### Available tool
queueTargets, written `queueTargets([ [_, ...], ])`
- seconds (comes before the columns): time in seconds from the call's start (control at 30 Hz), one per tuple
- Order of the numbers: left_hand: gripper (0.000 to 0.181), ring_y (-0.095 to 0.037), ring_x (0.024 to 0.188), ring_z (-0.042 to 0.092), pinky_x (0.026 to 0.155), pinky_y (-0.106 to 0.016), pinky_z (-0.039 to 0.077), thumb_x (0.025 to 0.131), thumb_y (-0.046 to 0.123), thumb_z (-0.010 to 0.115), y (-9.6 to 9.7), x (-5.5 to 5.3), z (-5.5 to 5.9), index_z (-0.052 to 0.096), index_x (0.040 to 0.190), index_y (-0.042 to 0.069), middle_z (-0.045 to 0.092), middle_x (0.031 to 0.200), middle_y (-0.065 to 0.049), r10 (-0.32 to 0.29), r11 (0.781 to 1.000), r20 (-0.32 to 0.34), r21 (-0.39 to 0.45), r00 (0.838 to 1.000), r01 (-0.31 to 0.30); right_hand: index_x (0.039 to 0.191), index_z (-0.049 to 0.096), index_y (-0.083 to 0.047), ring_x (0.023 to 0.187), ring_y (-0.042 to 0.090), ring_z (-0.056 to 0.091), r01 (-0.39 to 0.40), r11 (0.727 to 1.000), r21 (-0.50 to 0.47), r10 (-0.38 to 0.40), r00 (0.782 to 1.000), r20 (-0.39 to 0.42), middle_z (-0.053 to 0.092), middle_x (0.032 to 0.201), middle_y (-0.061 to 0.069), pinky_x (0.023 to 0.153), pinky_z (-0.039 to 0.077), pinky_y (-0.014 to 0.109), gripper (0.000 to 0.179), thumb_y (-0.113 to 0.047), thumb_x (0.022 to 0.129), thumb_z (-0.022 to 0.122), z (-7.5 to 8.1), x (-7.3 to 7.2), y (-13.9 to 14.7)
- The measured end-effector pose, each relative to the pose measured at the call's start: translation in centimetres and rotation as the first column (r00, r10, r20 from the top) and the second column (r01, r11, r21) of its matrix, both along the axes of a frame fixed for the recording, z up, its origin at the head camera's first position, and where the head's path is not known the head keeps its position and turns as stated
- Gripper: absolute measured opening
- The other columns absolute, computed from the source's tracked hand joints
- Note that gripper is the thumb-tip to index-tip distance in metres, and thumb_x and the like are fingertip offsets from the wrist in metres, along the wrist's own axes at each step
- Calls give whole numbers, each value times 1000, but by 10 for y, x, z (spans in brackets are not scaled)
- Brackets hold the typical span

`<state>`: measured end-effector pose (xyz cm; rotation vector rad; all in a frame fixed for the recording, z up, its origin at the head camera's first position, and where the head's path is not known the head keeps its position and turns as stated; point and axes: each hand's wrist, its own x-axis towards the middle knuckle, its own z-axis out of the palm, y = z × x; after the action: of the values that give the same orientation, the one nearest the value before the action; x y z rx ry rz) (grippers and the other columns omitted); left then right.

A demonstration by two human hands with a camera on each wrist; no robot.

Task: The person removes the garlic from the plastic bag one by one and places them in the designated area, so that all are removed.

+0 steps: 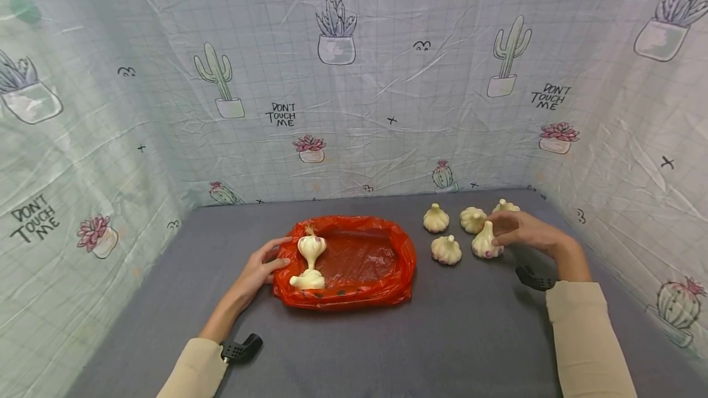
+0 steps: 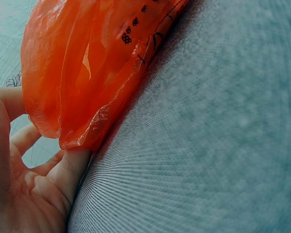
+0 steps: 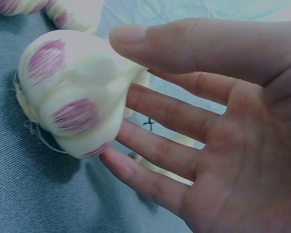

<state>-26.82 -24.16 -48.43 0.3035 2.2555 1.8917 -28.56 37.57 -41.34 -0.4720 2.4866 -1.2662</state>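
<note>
Red, glossy plastic creases in the left hand (image 1: pixel 257 270), which I see gripping the left end of the bag (image 1: pixel 408 257), its thumb over the rim. On my left wrist view the thin film puckers into folds, with small black marks printed along one side. The right hand (image 1: pixel 522 230) pinches a garlic (image 1: pixel 485 243) between thumb and fingers, to the right of the bag and well apart from it. The garlic is smooth and cream, a lobed body tapering to a neck, with scratchy purple patches and wispy roots at its base – whether that base touches the cloth (image 1: pixel 470 336), I cannot tell.

Inside the bag, near the left hand, sit two bulbs: the far bulb (image 1: pixel 312 245) is upside down, bristly roots uppermost, and the near bulb (image 1: pixel 308 279) lies tilted, neck pointing left. By the right hand I count four loose bulbs (image 1: pixel 436 218), plump and ridged. Cream sleeves (image 1: pixel 589 330) cover both forearms, and a black camera (image 1: pixel 242 349) juts from each wrist. The cloth is dark grey – finely woven up close – and beyond it hangs a pale, wrinkled curtain (image 1: pixel 376 97) printed with potted cacti.
</note>
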Motion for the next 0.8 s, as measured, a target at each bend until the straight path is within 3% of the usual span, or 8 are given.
queueTargets([
  [0.27, 56, -17, 102, 71, 78, -37, 64, 103, 21, 63, 0, 1, 1, 44, 155, 12, 46, 145, -28, -2, 1000, -2, -3, 1000, 2, 139, 55, 5, 114, 18, 63, 8, 1000, -20, -9, 998, -70, 60, 136, 28, 88, 57, 29, 51, -15, 95, 72, 10, 6, -1],
  [0.53, 56, -17, 102, 71, 78, -36, 64, 103, 20, 63, -1, 1, 0, 44, 155, 12, 46, 146, -29, -1, 1000, -4, -7, 1000, 1, 138, 54, 7, 113, 10, 65, 32, 999, -41, -36, 995, -96, 59, 139, 30, 88, 57, 27, 50, -13, 96, 72, 20, 10, -3],
  [0.8, 56, -17, 103, 70, 78, -36, 63, 103, 20, 62, 0, 1, 1, 44, 156, 12, 46, 146, -29, -1, 1000, -5, -11, 1000, 1, 136, 58, 0, 115, 9, 66, 86, 996, -28, -90, 974, -206, 65, 132, 11, 87, 57, 26, 41, -16, 100, 69, 36, 15, -9],
])
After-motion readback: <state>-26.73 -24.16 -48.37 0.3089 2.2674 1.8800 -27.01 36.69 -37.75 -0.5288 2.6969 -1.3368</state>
